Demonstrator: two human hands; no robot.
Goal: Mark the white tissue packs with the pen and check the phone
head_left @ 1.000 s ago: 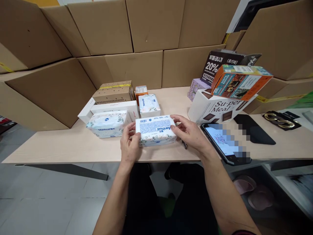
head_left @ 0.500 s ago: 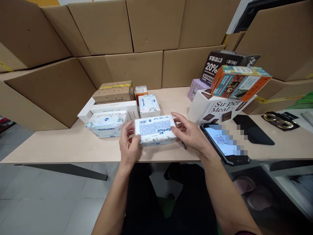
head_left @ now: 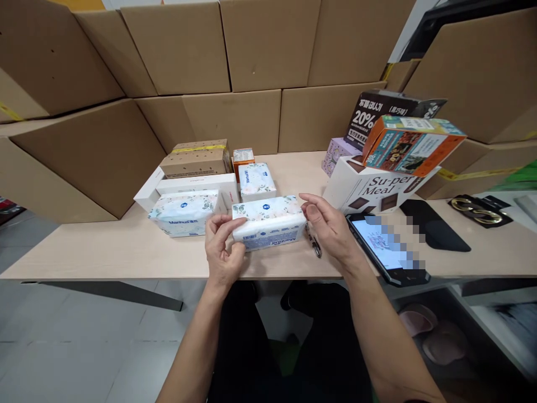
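A white floral tissue pack [head_left: 269, 221] is held just above the near edge of the wooden table [head_left: 126, 252]. My left hand [head_left: 222, 252] grips its left end with the fingers wrapped round it. My right hand [head_left: 329, 229] holds its right end between thumb and fingers. The floral top now faces up and the barcode side faces me. Two more tissue packs lie behind it: one [head_left: 184, 212] to the left, a smaller one [head_left: 255, 180] further back.
A phone [head_left: 386, 246] with a lit screen lies right of my right hand, a pen [head_left: 314, 242] between. White boxes [head_left: 193, 184], a brown box [head_left: 197, 158], a Super Meal carton [head_left: 369, 187] with an orange box [head_left: 411, 143] on it, and cardboard cartons [head_left: 210, 56] stand behind.
The tissue pack has been rolled toward me: its printed barcode side faced up before, now the floral side is on top. Both hands kept their hold at its ends.
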